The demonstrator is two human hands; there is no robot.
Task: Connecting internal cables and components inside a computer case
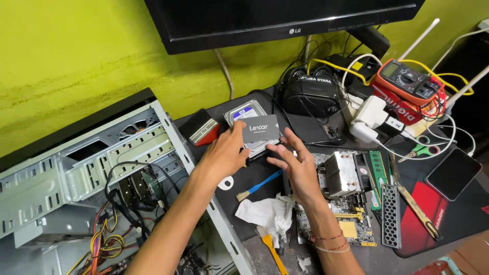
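My left hand (222,155) grips the left edge of a thin dark grey solid-state drive (261,130), held just above a silver hard disk (246,111) lying on the dark desk mat. My right hand (297,164) is at the drive's lower right corner, fingers spread and touching or nearly touching its edge. A red thread band circles my right wrist.
An open computer case (97,168) with loose wiring fills the left. A motherboard with heatsink (342,175), memory sticks, a small blue brush (259,185), crumpled white cloth (270,211), scissors (422,150), an orange multimeter (410,80), a black phone (453,174) and a monitor (275,20) surround my hands.
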